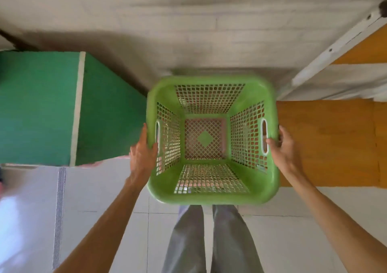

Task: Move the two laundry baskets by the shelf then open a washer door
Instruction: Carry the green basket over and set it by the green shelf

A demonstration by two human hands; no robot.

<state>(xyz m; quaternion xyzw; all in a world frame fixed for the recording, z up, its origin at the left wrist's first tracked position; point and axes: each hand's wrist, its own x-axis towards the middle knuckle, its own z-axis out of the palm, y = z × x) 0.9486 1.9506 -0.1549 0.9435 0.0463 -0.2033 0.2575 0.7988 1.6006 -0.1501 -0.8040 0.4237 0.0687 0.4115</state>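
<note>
Legs: a person's legs in grey trousers [211, 239] are standing at the near edge of the view, directly under the near rim of the basket.
Floor: pale floor tiles [293, 231] are showing on both sides of the legs.
Left arm: the bare forearm is reaching up from the lower left corner toward the basket's left side.
Left hand: the left hand [142, 153] is closing around the left rim of the basket, thumb lying over the rim beside the white-edged handle slot, fingers running down the outer wall.
Right hand: the right hand [282, 149] is gripping the right rim, thumb hooking over the rim at the handle slot, fingers wrapping the outside.
Basket: the green laundry basket [211, 197] is being held between both hands in the middle of the view, open side facing up, its lattice walls and bottom bare; whether its base is touching the floor cannot be told.
White surface: a glossy white surface [27, 210] with a striped band is lying at the lower left.
Green box: a green block [41, 105] with a pale vertical stripe is sitting just left of the basket.
Shelf: an orange wooden shelf board [326, 143] is lying just right of the basket, with a white metal frame bar [335, 48] rising beyond it.
Wall: a whitish brick wall [167, 21] is filling the far side.
</note>
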